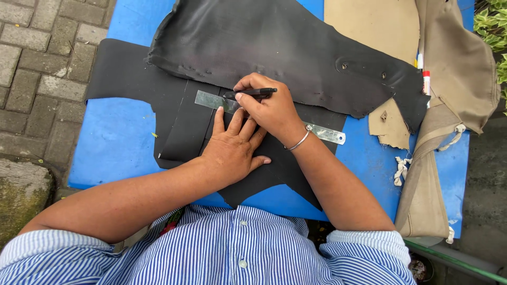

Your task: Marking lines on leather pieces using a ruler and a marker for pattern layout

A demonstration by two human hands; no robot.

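the left hand (232, 150) lies flat with its fingers spread on a piece of black fabric (182, 124), pressing it down on the blue surface (113, 142); its fingertips reach up to the lower edge of a metal ruler (211, 100) that lies across the fabric at a slant, running from upper left to lower right, with its far end (327, 134) showing past the wrist on the right. the right hand (269, 108) crosses over the left and pinches a black pen (256, 92) between thumb and fingers, the pen lying almost level with its tip toward the ruler's upper edge; whether the tip touches the fabric is hard to tell, as the hand covers that spot. a thin silver bangle (298, 141) sits on the right wrist. a second, larger black piece (264, 47) with small holes near its right side lies further up, overlapping the top of the fabric under the hands. beyond it, to the right, lies tan material (380, 26), and a tan bag (454, 68) with white cord hangs over the surface's right edge. a white marker with a red band (426, 82) stands out between the black piece and the bag. the person wears a blue and white striped shirt (222, 248). grey paving bricks (42, 58) show on the left.
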